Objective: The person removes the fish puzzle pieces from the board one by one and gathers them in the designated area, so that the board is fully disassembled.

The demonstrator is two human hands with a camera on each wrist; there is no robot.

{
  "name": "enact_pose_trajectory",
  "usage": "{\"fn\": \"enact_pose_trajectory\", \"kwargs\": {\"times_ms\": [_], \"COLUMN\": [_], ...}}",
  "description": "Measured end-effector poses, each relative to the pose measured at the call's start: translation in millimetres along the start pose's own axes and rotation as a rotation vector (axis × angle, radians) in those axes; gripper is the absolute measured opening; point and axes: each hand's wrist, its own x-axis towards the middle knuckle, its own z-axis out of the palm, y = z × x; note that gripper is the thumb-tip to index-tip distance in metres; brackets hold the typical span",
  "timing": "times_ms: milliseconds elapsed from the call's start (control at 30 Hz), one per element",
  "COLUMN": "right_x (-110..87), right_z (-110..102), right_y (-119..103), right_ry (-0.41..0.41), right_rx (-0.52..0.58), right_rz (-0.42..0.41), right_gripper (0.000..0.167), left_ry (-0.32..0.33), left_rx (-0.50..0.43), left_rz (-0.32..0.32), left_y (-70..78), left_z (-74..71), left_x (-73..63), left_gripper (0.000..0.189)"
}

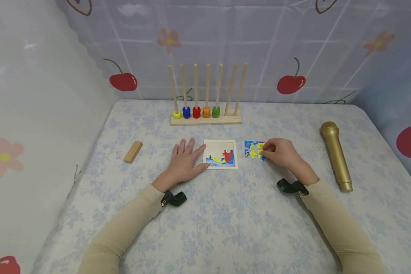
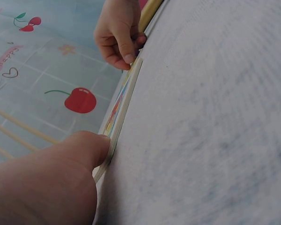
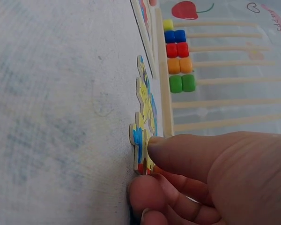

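A small square puzzle board [image 1: 236,152] with a pale wooden rim lies at mid-table. Along its bottom and right side sit colourful pieces [image 1: 228,157]; the upper left shows bare wood. My left hand [image 1: 183,164] lies spread at the board's left side, its thumb and index fingertip on the rim. In the left wrist view the thumb [image 2: 96,143] presses the board's edge. Right of the board is a cluster of loose puzzle pieces [image 1: 251,149], yellow and blue. My right hand [image 1: 281,152] pinches a puzzle piece [image 3: 139,147] at the cluster's right end, its fingers partly covering it.
Behind the board stands a wooden peg stand [image 1: 205,121] with coloured beads on several upright rods. A wooden block [image 1: 133,152] lies at left, and a gold microphone [image 1: 337,156] at right. A patterned curtain [image 1: 205,45] rises behind the table.
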Motion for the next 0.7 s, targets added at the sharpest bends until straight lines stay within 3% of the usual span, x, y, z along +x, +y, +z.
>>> {"fn": "enact_pose_trajectory", "kwargs": {"times_ms": [500, 700], "right_x": [-0.7, 2.3], "right_z": [-7, -4], "right_y": [-4, -19], "right_ry": [-0.003, 0.001], "right_rx": [0.017, 0.028], "right_rz": [0.019, -0.083], "right_gripper": [0.022, 0.027], "left_ry": [0.001, 0.001], "left_rx": [-0.006, -0.001], "left_rz": [0.005, 0.004], "left_y": [0.7, -0.5], "left_z": [-0.1, -0.4], "left_x": [-0.3, -0.6], "left_gripper": [0.074, 0.074]}}
